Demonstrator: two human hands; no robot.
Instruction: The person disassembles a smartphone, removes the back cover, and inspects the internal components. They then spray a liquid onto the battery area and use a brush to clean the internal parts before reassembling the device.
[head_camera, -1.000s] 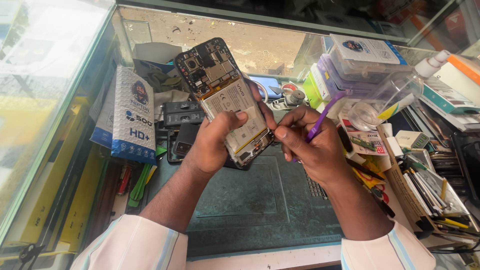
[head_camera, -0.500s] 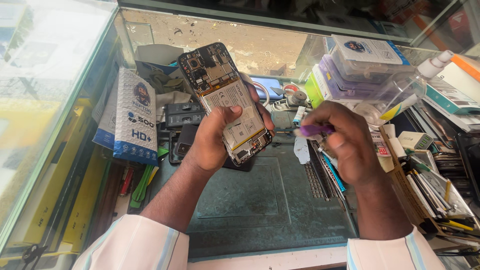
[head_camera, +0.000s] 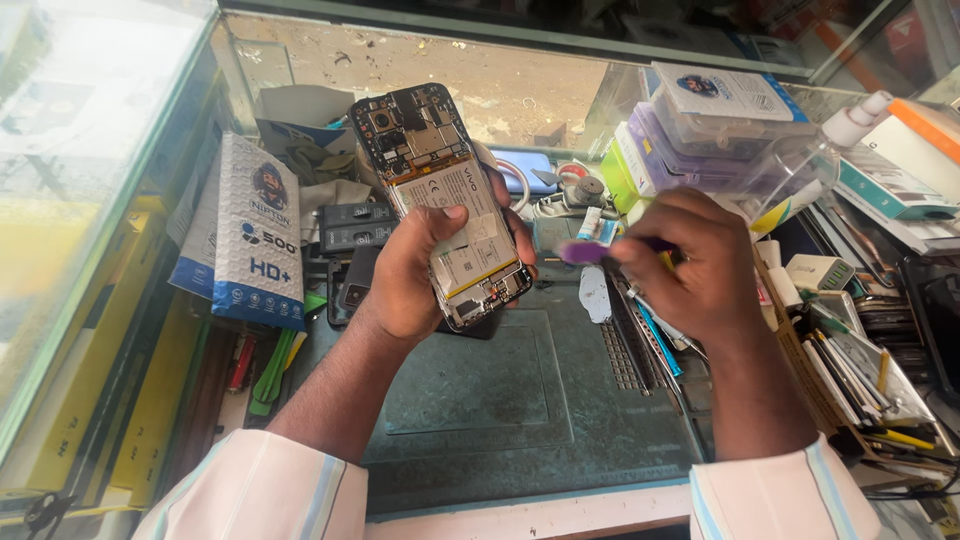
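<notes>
Left hand (head_camera: 415, 275) clamped on opened phone (head_camera: 440, 195), held above the green mat (head_camera: 500, 400). Right hand (head_camera: 695, 265), right of phone, closed on purple tool (head_camera: 585, 252); its tip blurred, possibly a screwdriver.

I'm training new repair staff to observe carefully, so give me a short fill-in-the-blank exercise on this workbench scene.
1. The left hand holds an opened phone with its back cover ____.
2. The right hand grips a tool whose handle is ____ in colour.
3. Below both hands lies a dark ____ work mat.
4. The person's sleeves are ____.

Missing words: off; purple; green; white
</notes>
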